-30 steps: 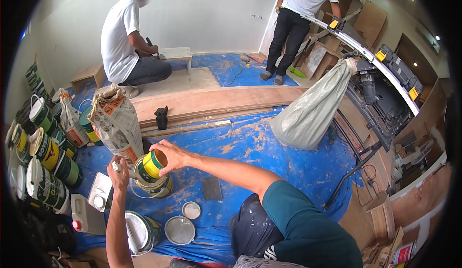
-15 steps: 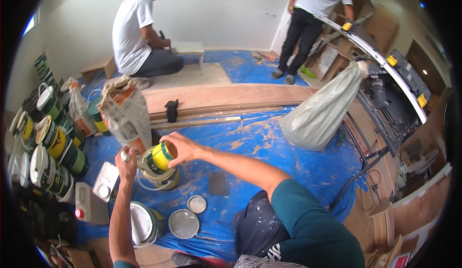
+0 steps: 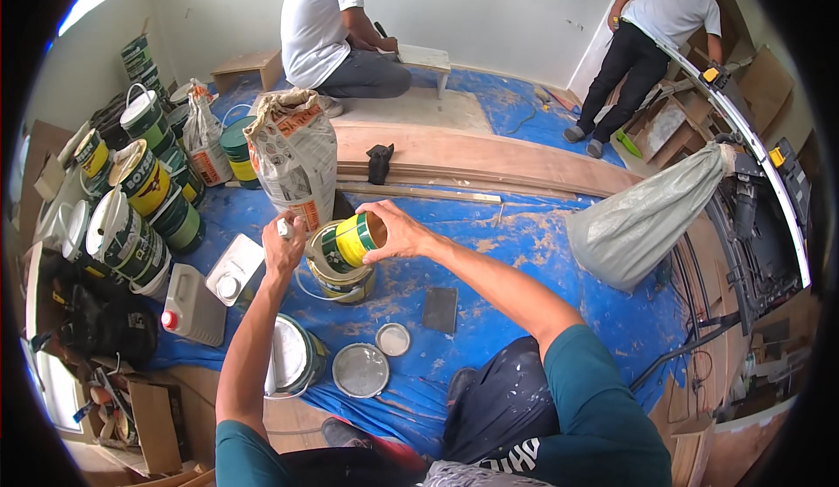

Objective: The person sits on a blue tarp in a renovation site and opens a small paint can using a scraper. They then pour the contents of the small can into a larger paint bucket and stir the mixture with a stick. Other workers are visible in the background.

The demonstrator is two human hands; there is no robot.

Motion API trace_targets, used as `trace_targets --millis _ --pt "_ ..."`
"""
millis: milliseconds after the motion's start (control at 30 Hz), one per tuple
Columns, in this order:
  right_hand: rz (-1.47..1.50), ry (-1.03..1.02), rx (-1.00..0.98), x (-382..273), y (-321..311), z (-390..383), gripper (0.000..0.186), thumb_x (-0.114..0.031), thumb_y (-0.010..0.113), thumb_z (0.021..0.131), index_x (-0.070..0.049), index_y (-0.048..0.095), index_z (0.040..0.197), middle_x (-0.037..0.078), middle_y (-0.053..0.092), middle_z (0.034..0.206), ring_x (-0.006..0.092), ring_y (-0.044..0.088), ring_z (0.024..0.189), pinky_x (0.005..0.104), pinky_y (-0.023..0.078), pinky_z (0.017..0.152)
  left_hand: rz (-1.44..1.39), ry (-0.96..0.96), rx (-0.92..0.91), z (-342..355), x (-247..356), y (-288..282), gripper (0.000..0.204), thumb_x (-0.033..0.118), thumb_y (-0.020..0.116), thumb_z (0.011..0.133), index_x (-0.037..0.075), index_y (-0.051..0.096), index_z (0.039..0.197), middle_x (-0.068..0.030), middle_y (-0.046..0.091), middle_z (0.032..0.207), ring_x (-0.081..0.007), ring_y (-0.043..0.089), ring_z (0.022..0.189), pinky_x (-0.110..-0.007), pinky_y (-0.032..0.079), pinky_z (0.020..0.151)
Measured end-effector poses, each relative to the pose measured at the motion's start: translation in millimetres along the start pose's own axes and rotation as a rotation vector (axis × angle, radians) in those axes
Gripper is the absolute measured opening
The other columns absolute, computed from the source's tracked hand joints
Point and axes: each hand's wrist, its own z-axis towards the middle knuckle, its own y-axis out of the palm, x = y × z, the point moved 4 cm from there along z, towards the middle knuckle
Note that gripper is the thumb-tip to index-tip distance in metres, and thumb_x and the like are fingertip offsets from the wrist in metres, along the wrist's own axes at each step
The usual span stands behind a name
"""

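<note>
My right hand (image 3: 391, 233) grips a green and yellow can (image 3: 348, 244), tipped with its open end toward the right, over an open pail (image 3: 336, 283) with a loose bail. Beside it, my left hand (image 3: 284, 246) is closed round a pale handle (image 3: 284, 225), whose far part is hidden. An open paper sack (image 3: 288, 150) stands behind them. Nearer me are a white-topped bucket (image 3: 288, 356), two round lids (image 3: 360, 369) and a dark square plate (image 3: 440, 308), with a pale jug (image 3: 194, 308) at the left.
Stacked buckets (image 3: 122, 238) line the left. A seated person (image 3: 319, 28) and a standing person (image 3: 660, 15) are at the back, beyond long boards (image 3: 489, 159). A pale bulging bag (image 3: 634, 233) hangs from machinery (image 3: 747, 207) on the right, above blue sheeting (image 3: 516, 303).
The view has swung left, shifting the scene rightward in the picture. The can stays in my right hand over the pail, and my left hand keeps its grip on the handle.
</note>
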Motion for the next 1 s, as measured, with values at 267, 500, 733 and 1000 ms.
trace_targets --millis 267,500,733,1000 --pt "0.016 0.025 -0.001 4.4 -1.4 -0.2 0.099 -0.04 0.095 0.064 -0.018 0.046 0.147 0.018 0.049 0.137 0.0355 0.051 0.129 0.0464 0.045 0.111 0.021 -0.001 -0.013 0.7 3.3 0.5 0.027 0.024 0.062 0.091 -0.002 0.069 0.085 -0.0205 0.067 0.069 -0.037 0.069 0.067 -0.044 0.053 0.07" --pt "0.01 0.023 0.006 5.3 -0.2 0.1 0.099 -0.04 0.095 0.064 -0.018 0.046 0.147 0.018 0.05 0.136 0.0352 0.051 0.13 0.0461 0.045 0.111 0.009 -0.019 -0.025 -0.2 6.6 -1.6 0.028 0.024 0.061 0.092 -0.002 0.069 0.085 -0.0183 0.068 0.067 -0.0341 0.071 0.066 -0.043 0.054 0.07" --pt "0.01 0.029 -0.002 6.1 1.1 1.3 0.1 -0.04 0.096 0.063 -0.018 0.045 0.147 0.017 0.051 0.134 0.0349 0.051 0.129 0.0459 0.045 0.111 0.008 -0.009 -0.023 1.1 4.6 -2.6 0.028 0.024 0.062 0.092 -0.002 0.068 0.085 -0.0176 0.069 0.067 -0.0339 0.071 0.066 -0.043 0.054 0.071" --pt "0.022 0.016 0.008 9.1 1.7 0.6 0.1 -0.038 0.096 0.063 -0.017 0.045 0.147 0.017 0.05 0.134 0.0342 0.051 0.128 0.0452 0.045 0.111 0.018 -0.026 -0.024 1.7 0.6 0.2 0.028 0.024 0.063 0.092 -0.003 0.069 0.087 -0.0221 0.067 0.071 -0.0376 0.069 0.069 -0.044 0.053 0.07"
